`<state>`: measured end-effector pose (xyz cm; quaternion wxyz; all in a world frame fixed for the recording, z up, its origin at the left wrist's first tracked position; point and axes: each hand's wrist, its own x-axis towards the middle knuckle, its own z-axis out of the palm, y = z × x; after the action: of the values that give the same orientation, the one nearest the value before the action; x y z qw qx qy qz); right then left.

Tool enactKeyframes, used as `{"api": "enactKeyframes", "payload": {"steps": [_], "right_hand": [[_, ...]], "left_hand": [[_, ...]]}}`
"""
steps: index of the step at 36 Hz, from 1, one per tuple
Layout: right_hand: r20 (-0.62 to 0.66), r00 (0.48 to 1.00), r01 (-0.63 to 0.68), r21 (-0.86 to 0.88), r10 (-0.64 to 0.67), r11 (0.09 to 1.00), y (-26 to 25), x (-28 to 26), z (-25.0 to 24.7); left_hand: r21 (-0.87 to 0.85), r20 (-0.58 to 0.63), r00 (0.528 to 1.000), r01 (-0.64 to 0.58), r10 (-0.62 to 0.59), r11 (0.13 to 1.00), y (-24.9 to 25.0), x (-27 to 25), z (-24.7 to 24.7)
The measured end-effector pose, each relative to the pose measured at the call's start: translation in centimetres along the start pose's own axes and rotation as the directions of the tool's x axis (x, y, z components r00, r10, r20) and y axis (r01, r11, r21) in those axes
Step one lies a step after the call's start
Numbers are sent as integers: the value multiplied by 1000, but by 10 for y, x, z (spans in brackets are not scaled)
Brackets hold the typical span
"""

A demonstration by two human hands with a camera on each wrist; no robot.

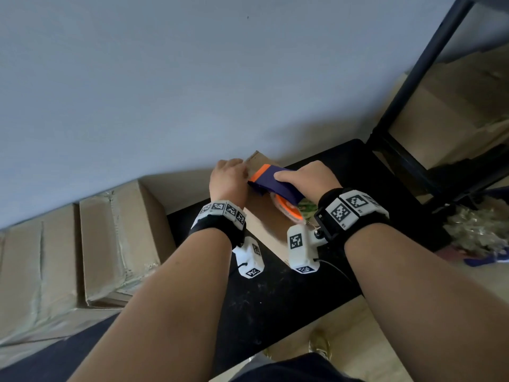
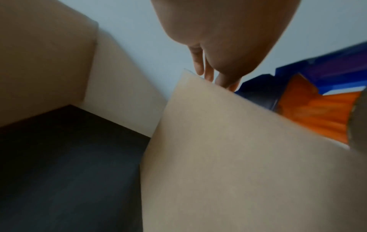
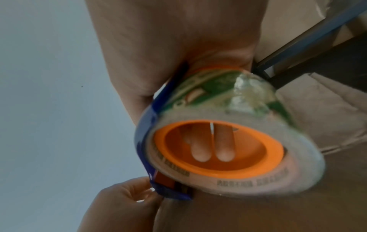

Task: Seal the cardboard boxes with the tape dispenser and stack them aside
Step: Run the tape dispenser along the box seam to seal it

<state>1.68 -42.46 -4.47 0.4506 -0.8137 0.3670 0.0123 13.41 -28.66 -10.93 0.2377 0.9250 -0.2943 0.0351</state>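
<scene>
A small cardboard box (image 1: pixel 264 220) lies on the black table (image 1: pixel 275 299), close to the wall. My right hand (image 1: pixel 308 175) grips the blue and orange tape dispenser (image 1: pixel 275 186) on top of the box, nose toward the far edge. In the right wrist view two fingertips (image 3: pixel 222 147) show inside the orange hub of the tape roll (image 3: pixel 248 182). My left hand (image 1: pixel 227 175) sits at the box's far left corner, just off the dispenser's nose. Its fingers (image 2: pixel 207 73) curl over the far edge of the box (image 2: pixel 228 157). The tape strip itself cannot be made out.
Taped cardboard boxes (image 1: pixel 118 238) stand to the left against the grey wall. A black metal shelf frame (image 1: pixel 413 78) holding more cardboard rises at the right. Crumpled clear plastic (image 1: pixel 476 230) lies on the floor to the right of the table.
</scene>
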Motion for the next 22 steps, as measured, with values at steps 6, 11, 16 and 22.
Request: {"api": "enactKeyframes", "payload": {"steps": [6,11,16,22], "right_hand": [[79,995,-71,205,56,976,2,-10,0],[62,997,-64,138,56,988,-6,-12,0],[57,996,-73,100,67,992,-7,-18,-5],[36,996,-84,9,83,996,4,-31,-15]], "left_hand": [[137,168,985,-51,27,989,-4,-14,2],[223,338,936,22,-98,975,-1,-17,1],[279,357,923,40,-142,959,3,-19,-3],[288,372,907,87,-195,954,7,-17,-1]]}}
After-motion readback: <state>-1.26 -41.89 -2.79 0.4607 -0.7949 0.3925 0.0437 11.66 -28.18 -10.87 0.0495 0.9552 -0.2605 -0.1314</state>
